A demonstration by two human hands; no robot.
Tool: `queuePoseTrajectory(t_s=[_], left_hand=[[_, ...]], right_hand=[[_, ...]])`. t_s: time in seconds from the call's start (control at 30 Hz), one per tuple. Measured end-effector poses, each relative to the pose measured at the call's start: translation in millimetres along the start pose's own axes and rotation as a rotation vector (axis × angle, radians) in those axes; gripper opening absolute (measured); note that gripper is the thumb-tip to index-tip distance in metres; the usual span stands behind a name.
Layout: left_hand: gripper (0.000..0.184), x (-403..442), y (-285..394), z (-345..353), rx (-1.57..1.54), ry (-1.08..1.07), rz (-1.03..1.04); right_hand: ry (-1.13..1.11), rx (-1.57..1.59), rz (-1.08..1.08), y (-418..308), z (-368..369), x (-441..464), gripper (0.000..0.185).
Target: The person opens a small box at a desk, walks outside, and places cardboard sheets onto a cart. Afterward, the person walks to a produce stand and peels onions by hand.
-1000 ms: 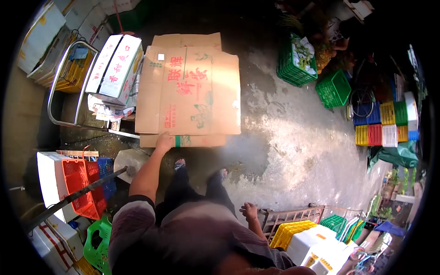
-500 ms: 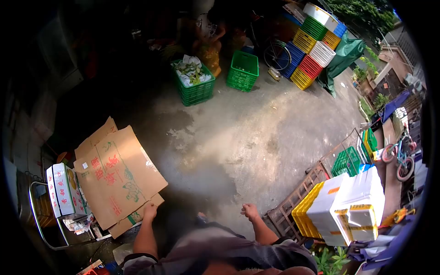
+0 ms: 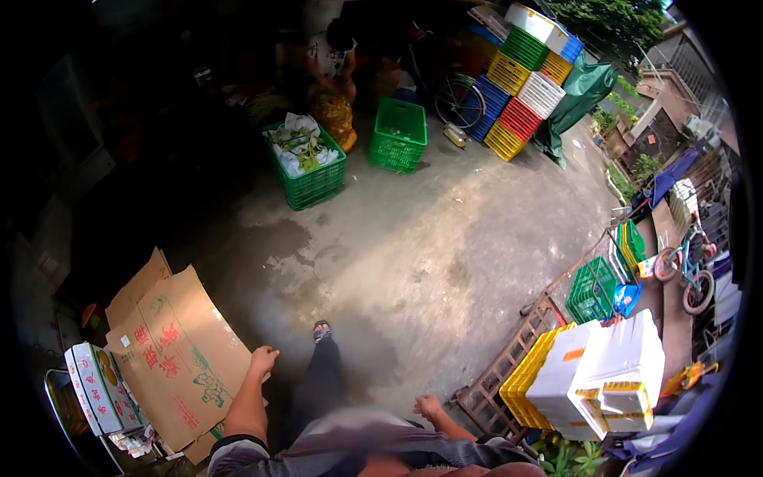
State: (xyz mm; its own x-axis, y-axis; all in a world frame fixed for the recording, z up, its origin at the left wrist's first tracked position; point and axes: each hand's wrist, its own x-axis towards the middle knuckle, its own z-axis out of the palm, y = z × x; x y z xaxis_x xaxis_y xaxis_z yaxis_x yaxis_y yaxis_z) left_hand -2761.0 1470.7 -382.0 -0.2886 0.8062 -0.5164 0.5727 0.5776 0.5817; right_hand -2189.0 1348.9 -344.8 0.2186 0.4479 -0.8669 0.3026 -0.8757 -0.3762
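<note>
My left hand (image 3: 265, 361) hangs out in front of me with its fingers curled in and nothing seen in them. It is nearest to the right edge of a large flattened cardboard box (image 3: 187, 342), brown with red characters and a green drawing. My right hand (image 3: 428, 407) is low at my side, fingers loosely closed, also holding nothing that I can see. The closest thing to it is a rusty metal frame (image 3: 509, 354) on the ground. Ahead, one sandalled foot (image 3: 321, 328) is on the concrete floor.
A green crate (image 3: 314, 187) of leafy vegetables and another green crate (image 3: 399, 147) stand ahead, beside a person (image 3: 332, 67) with a filled net bag (image 3: 335, 119). Stacked coloured crates (image 3: 520, 119) and a bicycle (image 3: 461, 103) are behind. White foam boxes (image 3: 616, 358) stand right; a printed carton (image 3: 91, 381) left.
My view has moved forward; the cardboard slides lower left and the crates come nearer. My foot has stepped out in front. My left hand is now past the cardboard's edge; my right hand is lower.
</note>
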Motion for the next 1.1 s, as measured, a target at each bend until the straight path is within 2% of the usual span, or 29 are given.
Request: queuePoseTrajectory(t_s=[0.07,0.1,0.13,0.2,0.23,0.27,0.3,0.37,0.4,0.43,0.53,0.57,0.67,0.73,0.83,0.93,1.0,1.1], left_hand=[[0.042,36.0,0.0,4.0,-0.117,-0.051,-0.081],[0.036,42.2,17.4,-3.1,-0.352,-0.136,-0.273],[0.031,44.5,40.0,-17.3,-0.421,-0.177,-0.404],[0.037,67.3,39.6,-21.1,-0.677,-0.174,-0.527],[0.048,79.2,35.2,-23.4,-0.699,-0.162,-0.555],[0.062,87.0,30.3,-24.5,-0.692,-0.072,-0.626],[0.065,95.5,14.3,-27.2,-0.732,0.012,-0.698],[0.062,91.9,-4.5,-51.9,-0.841,0.111,-0.85],[0.059,93.5,-11.6,-61.8,-0.783,0.122,-0.926],[0.054,97.4,-33.6,-60.1,-0.898,0.119,-0.855],[0.05,101.8,-58.1,-67.8,-0.87,0.134,-0.919],[0.045,100.5,-30.6,-73.1,-0.752,0.218,-1.082],[0.042,111.4,3.3,-75.7,-0.797,0.026,-0.852],[0.033,124.1,48.6,-76.2,-0.78,0.06,-0.795],[0.025,136.5,107.3,-71.9,-0.823,0.124,-0.74],[0.019,146.6,162.7,-62.3,-0.858,0.185,-0.669],[0.015,140.7,211.0,-58.0,-0.796,0.13,-0.647],[0.043,144.9,224.4,-44.0,-0.628,-0.082,-0.562]], right_hand=[[-0.005,-0.059,0.025,-10.6,-10.0,36.5,0.042],[-0.004,-0.082,0.038,-22.2,-13.9,52.8,0.043],[-0.026,-0.052,0.028,-44.9,-11.8,58.6,0.044],[-0.048,0.01,0.027,-87.5,-20.8,57.4,0.044],[-0.039,-0.075,0.021,-91.6,-25.6,79.8,0.044],[-0.024,-0.14,-0.107,-101.8,-32.1,107.0,0.044],[-0.016,-0.211,-0.229,-85.3,-40.3,143.9,0.043],[0.001,-0.233,-0.333,-87.9,-45.5,175.9,0.042],[0.013,-0.18,-0.316,-104.4,-44.5,184.0,0.042],[0.024,-0.129,-0.304,-126.2,-45.3,189.4,0.041],[0.015,-0.013,-0.066,-223.2,-49.3,140.8,0.039],[0.016,-0.031,-0.083,-239.5,-51.1,141.1,0.039],[-0.001,-0.067,-0.128,-281.9,-57.2,154.3,0.038],[-0.026,-0.053,-0.145,-307.7,-59.8,169.1,0.038],[-0.077,-0.192,-0.284,-277.6,-66.2,306.1,0.037],[-0.139,-0.245,-0.109,-438.6,-87.5,238.3,0.036],[-0.096,-0.176,-0.256,-468.7,-85.4,295.8,0.034],[-0.055,-0.036,-0.44,-533.2,-81.8,358.5,0.031]])
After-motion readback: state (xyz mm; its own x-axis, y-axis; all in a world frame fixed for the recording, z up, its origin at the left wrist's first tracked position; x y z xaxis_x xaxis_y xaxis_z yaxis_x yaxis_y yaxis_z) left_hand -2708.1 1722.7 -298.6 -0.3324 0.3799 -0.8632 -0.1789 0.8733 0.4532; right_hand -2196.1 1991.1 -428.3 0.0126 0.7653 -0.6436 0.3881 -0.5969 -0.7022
